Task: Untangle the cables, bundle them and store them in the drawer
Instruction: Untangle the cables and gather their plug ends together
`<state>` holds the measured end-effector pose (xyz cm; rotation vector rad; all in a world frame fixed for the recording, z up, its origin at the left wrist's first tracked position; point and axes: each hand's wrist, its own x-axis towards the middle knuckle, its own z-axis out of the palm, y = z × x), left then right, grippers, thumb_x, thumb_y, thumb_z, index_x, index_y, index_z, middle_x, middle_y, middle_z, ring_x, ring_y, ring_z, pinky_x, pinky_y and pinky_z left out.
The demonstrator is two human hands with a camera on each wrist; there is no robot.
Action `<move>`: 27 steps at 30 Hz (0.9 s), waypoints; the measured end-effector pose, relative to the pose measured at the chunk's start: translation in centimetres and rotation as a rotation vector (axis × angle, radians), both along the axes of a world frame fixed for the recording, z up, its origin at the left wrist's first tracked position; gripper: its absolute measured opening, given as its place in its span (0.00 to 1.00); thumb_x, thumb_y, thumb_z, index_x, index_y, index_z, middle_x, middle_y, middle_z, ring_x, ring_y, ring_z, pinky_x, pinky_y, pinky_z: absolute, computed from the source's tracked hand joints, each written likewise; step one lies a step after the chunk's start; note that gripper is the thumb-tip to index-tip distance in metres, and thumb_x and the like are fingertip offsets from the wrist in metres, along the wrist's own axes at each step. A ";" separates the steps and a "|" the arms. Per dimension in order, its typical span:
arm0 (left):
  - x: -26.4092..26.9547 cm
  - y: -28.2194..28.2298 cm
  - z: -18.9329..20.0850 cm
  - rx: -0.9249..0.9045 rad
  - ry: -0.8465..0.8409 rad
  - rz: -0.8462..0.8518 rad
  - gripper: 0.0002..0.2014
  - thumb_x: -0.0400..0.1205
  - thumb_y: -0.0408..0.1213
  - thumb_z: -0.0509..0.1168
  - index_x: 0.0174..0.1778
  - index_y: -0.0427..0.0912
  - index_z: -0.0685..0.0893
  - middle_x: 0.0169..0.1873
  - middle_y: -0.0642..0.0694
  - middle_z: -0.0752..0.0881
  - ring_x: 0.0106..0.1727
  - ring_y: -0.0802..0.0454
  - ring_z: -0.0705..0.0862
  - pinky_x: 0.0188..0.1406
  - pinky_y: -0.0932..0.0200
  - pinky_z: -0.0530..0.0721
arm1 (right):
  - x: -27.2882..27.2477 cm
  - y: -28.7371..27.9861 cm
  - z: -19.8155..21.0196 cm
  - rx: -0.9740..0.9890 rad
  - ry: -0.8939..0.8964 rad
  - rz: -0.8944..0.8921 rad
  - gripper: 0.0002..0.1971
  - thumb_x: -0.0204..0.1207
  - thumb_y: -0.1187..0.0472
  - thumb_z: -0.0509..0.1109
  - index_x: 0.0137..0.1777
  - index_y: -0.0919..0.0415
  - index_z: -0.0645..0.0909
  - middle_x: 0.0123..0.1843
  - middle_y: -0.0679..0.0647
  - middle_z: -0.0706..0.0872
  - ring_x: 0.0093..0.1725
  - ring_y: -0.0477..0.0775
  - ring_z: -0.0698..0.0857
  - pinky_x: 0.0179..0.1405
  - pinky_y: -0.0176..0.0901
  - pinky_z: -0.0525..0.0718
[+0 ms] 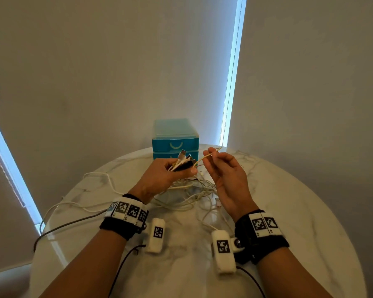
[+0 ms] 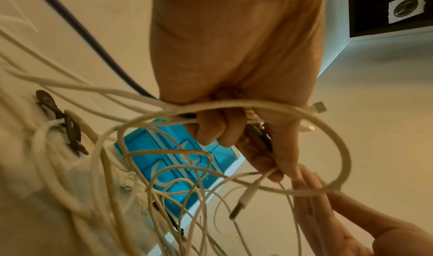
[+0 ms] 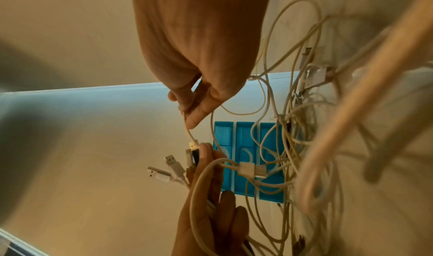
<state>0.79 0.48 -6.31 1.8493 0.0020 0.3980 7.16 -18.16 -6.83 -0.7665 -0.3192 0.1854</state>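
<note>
— What do I have in my left hand (image 1: 168, 175) right now?

— From the head view, a fistful of cable ends: my fingers are curled round several plugs (image 1: 184, 159) that fan out above the thumb. The left wrist view adds what the head view hides — the cords loop down out of that grip.

— And my right hand (image 1: 226, 179)?

— It pinches one thin pale cable (image 1: 205, 158) between thumb and fingertip. Only the right wrist view shows that cable's plug (image 3: 193, 145) lying against my left thumb.

— The rest?

— The tangle of cables (image 1: 194, 192) lies on the marble table (image 1: 310, 211) under both hands. The blue drawer unit (image 1: 174, 136) stands beyond it, drawers closed — the right wrist view shows three fronts.
</note>
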 end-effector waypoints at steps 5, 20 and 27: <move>0.1 0.4 0.2 -0.210 -0.161 0.139 0.11 0.81 0.40 0.82 0.58 0.45 0.96 0.48 0.52 0.97 0.49 0.63 0.94 0.44 0.72 0.86 | -0.8 1.4 -1.1 -0.416 -0.097 0.069 0.21 0.78 0.64 0.86 0.66 0.64 0.81 0.64 0.66 0.94 0.62 0.62 0.95 0.63 0.59 0.95; -0.2 0.6 0.5 -0.287 -0.111 0.195 0.14 0.83 0.48 0.79 0.55 0.41 0.95 0.31 0.57 0.92 0.28 0.67 0.85 0.30 0.71 0.78 | -0.9 2.4 -2.4 -0.851 -0.445 -0.128 0.15 0.73 0.63 0.89 0.52 0.52 0.86 0.53 0.49 0.94 0.48 0.60 0.96 0.44 0.56 0.96; -0.1 1.1 0.6 -0.393 -0.038 0.133 0.13 0.83 0.50 0.79 0.52 0.42 0.93 0.21 0.59 0.79 0.23 0.58 0.62 0.21 0.63 0.61 | -1.3 1.8 -1.4 -0.724 -0.591 -0.148 0.14 0.74 0.68 0.87 0.54 0.54 0.88 0.53 0.47 0.94 0.51 0.50 0.94 0.51 0.40 0.92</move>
